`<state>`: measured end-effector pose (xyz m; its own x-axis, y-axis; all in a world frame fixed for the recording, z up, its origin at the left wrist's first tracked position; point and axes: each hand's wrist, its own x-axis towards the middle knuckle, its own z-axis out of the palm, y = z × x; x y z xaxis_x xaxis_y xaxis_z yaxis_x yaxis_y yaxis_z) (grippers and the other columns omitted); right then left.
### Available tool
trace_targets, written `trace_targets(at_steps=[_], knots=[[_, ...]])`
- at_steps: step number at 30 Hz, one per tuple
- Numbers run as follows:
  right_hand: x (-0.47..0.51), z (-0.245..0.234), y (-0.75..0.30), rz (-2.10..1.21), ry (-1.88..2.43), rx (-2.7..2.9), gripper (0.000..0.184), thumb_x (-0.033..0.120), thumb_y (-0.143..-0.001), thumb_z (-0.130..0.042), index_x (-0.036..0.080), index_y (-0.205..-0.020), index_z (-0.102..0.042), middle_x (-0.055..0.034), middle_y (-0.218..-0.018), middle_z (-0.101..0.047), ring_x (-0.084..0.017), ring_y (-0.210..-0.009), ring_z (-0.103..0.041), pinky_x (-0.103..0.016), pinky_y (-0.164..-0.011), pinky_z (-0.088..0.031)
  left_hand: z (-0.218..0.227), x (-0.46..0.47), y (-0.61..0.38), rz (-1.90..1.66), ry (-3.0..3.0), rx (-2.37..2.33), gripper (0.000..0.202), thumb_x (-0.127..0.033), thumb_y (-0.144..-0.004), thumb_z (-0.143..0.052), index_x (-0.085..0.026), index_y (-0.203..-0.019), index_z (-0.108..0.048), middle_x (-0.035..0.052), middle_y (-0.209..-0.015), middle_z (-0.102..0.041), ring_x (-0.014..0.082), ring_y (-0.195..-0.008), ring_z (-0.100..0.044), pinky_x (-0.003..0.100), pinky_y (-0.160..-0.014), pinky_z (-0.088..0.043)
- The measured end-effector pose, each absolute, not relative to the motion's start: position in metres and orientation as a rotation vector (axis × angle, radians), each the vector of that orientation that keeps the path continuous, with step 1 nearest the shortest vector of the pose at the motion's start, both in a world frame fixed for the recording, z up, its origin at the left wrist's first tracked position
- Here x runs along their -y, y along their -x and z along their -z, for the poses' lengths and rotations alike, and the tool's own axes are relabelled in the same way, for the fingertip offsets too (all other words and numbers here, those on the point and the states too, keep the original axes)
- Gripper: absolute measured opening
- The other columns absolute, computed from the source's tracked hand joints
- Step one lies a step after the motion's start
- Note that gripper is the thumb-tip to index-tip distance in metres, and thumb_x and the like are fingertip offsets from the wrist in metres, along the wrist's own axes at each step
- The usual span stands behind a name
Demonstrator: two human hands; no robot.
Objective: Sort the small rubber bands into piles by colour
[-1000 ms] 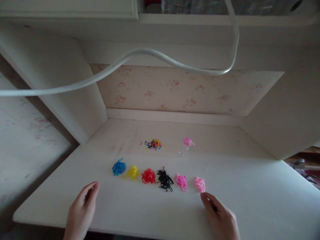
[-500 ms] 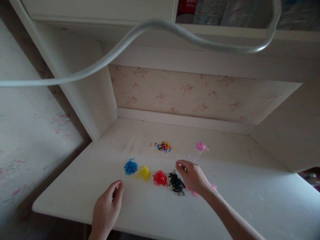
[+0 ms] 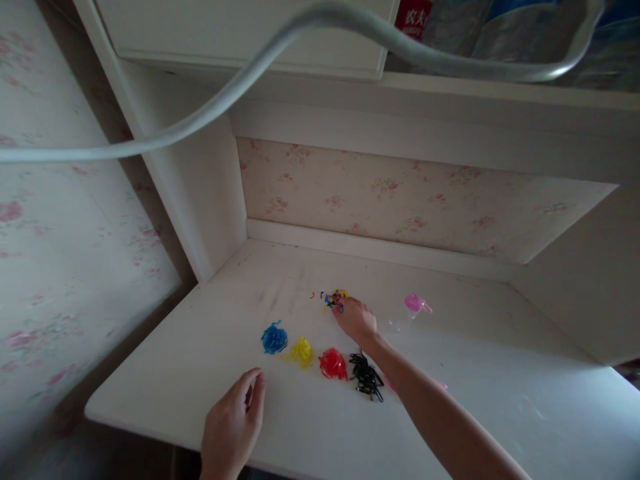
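Observation:
My right hand [image 3: 356, 319] reaches across the white desk [image 3: 475, 380] and its fingertips rest on a small mixed-colour pile of tiny bands [image 3: 334, 298]. The fingers curl down onto that pile; whether they grip any piece is hidden. In front lies a row of sorted piles: blue [image 3: 274, 338], yellow [image 3: 302, 351], red [image 3: 333, 364] and black [image 3: 367, 376]. My forearm covers the pink piles, with only a pink edge [image 3: 441, 385] showing. My left hand [image 3: 234, 425] lies near the desk's front edge, fingers loosely extended, holding nothing.
A pink lid or small scoop [image 3: 415, 304] lies behind my right arm beside a clear container. A grey cable [image 3: 210, 110] hangs across the top of the view. A cabinet side panel [image 3: 200, 193] bounds the desk on the left, flowered wallpaper at the back.
My right hand moved from the pink pile at the front right, forward and left over the row, onto the mixed pile. The view shifted left and up. My left hand stayed near the front edge.

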<state>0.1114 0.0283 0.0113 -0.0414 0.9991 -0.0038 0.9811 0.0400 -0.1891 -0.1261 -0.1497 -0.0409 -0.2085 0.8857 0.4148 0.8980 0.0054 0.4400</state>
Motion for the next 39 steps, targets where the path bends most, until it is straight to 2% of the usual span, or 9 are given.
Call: trace_targets(at_steps=[8,16,20,29,33,39], knots=[[-0.03,-0.01,-0.119,-0.188,1.998,2.178,0.033,0.034,-0.09,-0.039,0.021,-0.096,-0.069,-0.0091,-0.101,-0.068,-0.022,-0.089,-0.062,-0.032,-0.076,-0.043,0.041,0.15,0.126,0.981,1.969,2.207,0.028,-0.039,-0.089,-0.044,-0.021,-0.096,-0.065,0.0017,-0.081,-0.074,0.0145,-0.064,-0.069,0.02,-0.057,-0.049],[-0.023,-0.012,-0.154,-0.325,1.835,2.124,0.032,0.033,-0.09,-0.042,0.027,-0.097,-0.072,-0.0014,-0.095,-0.071,-0.016,-0.089,-0.063,-0.021,-0.075,-0.041,0.038,0.15,0.125,0.977,1.969,2.188,0.027,-0.038,-0.09,-0.044,-0.021,-0.094,-0.065,0.0024,-0.08,-0.073,0.0145,-0.064,-0.068,0.02,-0.057,-0.048],[-0.016,-0.012,-0.168,-0.382,1.714,2.066,0.031,0.03,-0.089,-0.044,0.025,-0.102,-0.071,-0.0003,-0.1,-0.07,-0.015,-0.091,-0.063,-0.02,-0.078,-0.043,0.038,0.151,0.125,0.941,1.969,2.218,0.026,-0.038,-0.089,-0.045,-0.021,-0.094,-0.065,0.0019,-0.08,-0.073,0.0145,-0.063,-0.068,0.02,-0.058,-0.047],[0.047,-0.021,-0.196,-0.434,1.611,1.894,0.037,0.042,-0.089,-0.043,0.021,-0.097,-0.072,-0.0027,-0.089,-0.069,-0.014,-0.076,-0.063,-0.021,-0.071,-0.045,0.039,0.15,0.124,0.906,1.941,2.238,0.027,-0.039,-0.089,-0.045,-0.022,-0.094,-0.065,0.0013,-0.076,-0.072,0.0139,-0.06,-0.066,0.02,-0.055,-0.044],[0.088,-0.019,-0.218,-0.324,1.654,1.825,0.038,0.046,-0.09,-0.042,0.022,-0.096,-0.072,-0.0021,-0.082,-0.065,-0.011,-0.066,-0.058,-0.02,-0.063,-0.043,0.04,0.15,0.125,0.889,1.946,2.25,0.028,-0.041,-0.088,-0.046,-0.022,-0.094,-0.065,0.0002,-0.071,-0.071,0.013,-0.057,-0.065,0.02,-0.053,-0.043],[0.122,0.005,-0.242,0.042,1.743,1.894,0.032,0.043,-0.09,-0.045,0.027,-0.096,-0.073,-0.0028,-0.077,-0.063,-0.014,-0.071,-0.053,-0.026,-0.07,-0.04,0.045,0.15,0.126,0.795,1.928,2.239,0.031,-0.043,-0.088,-0.045,-0.022,-0.096,-0.065,0.0016,-0.075,-0.072,0.0154,-0.06,-0.066,0.022,-0.055,-0.044]])
